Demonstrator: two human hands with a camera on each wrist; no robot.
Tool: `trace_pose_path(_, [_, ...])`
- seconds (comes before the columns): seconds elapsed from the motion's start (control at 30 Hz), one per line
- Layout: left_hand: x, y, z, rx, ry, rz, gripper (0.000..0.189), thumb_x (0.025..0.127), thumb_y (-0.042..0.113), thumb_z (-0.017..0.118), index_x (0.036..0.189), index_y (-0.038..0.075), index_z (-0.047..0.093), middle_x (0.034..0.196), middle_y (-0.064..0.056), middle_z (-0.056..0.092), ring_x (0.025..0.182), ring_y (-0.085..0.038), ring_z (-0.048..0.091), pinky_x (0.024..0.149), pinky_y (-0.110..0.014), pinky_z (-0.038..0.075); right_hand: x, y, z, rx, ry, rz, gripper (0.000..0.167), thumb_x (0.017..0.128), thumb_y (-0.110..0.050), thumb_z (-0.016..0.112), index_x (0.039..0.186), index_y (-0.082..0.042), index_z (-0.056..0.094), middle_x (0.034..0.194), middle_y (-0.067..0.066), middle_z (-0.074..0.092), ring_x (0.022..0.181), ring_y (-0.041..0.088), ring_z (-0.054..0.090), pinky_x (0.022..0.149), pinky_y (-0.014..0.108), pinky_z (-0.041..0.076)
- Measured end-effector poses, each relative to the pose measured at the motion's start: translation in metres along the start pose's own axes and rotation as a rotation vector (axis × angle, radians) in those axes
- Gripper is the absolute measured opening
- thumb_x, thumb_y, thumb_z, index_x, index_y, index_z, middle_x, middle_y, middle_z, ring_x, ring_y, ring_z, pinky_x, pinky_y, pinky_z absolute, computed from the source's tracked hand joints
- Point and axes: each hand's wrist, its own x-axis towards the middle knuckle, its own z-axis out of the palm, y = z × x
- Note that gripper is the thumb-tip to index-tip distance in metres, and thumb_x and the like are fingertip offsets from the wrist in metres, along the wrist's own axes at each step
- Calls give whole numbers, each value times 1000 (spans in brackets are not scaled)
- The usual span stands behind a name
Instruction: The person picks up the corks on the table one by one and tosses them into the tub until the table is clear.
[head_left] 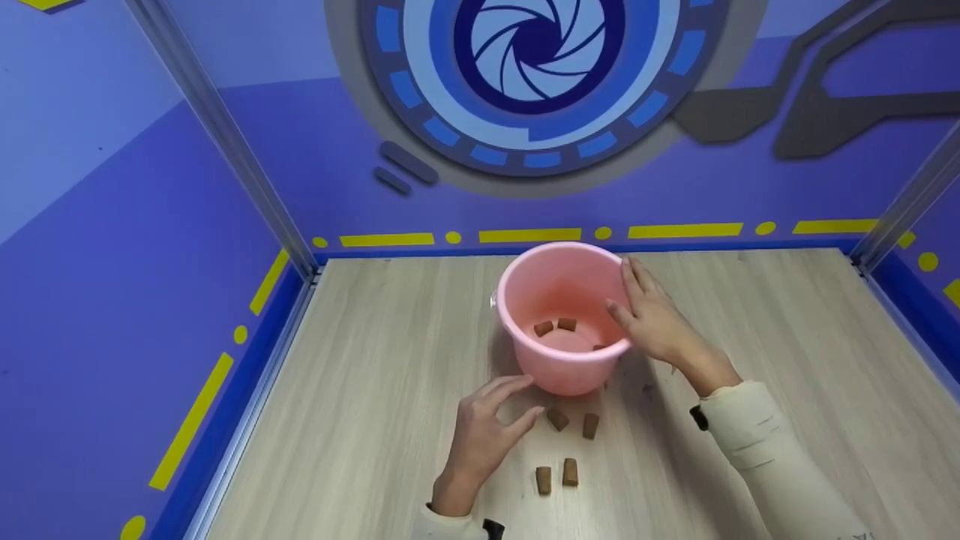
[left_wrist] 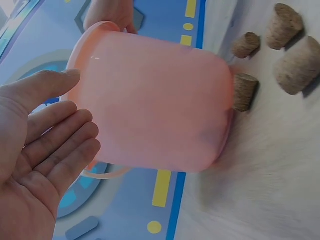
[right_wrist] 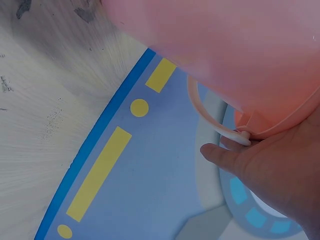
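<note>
A pink bucket stands upright at the back of the table, with several brown corks on its floor inside. My right hand grips its right rim, the thumb reaching over to the inner side. In the right wrist view, that hand is beside the joint of the bucket's handle. My left hand holds nothing. Its fingers are spread, the fingertips close to the bucket's lower front wall. Several more corks lie on the table right of the left hand, one cork close to the bucket's base.
The pale wood-look table is bounded by a blue printed wall close behind the bucket. Another blue panel rises along the left edge, with a metal strip at its foot. A panel also stands at the right.
</note>
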Motion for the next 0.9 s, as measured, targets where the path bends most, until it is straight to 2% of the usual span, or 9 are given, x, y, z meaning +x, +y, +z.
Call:
trace_pose_path(0.43, [-15, -3, 7, 6, -117, -11, 41, 80, 7, 93, 119, 7, 78, 114, -1, 77, 106, -15, 74, 91, -30, 59, 0, 0, 1, 7, -8, 5, 84, 113, -43, 45, 165, 8, 4, 173, 30, 0, 157, 53, 5, 123, 71, 11])
trace_pose_path(0.7, [-25, -6, 11, 0, -210, -57, 38, 83, 5, 91, 119, 6, 78, 115, -2, 77, 106, -13, 73, 92, -27, 59, 0, 0, 0, 3, -6, 2, 83, 113, -41, 46, 166, 7, 3, 173, 31, 1, 157, 53, 6, 123, 70, 12])
trace_pose_path(0.9, [-33, -8, 13, 28, -268, -40, 35, 85, 8, 90, 118, 6, 78, 116, -2, 77, 108, -15, 73, 93, -27, 58, 0, -1, 0, 5, -10, 14, 85, 113, -45, 45, 166, 5, 2, 173, 30, 0, 157, 53, 6, 123, 71, 12])
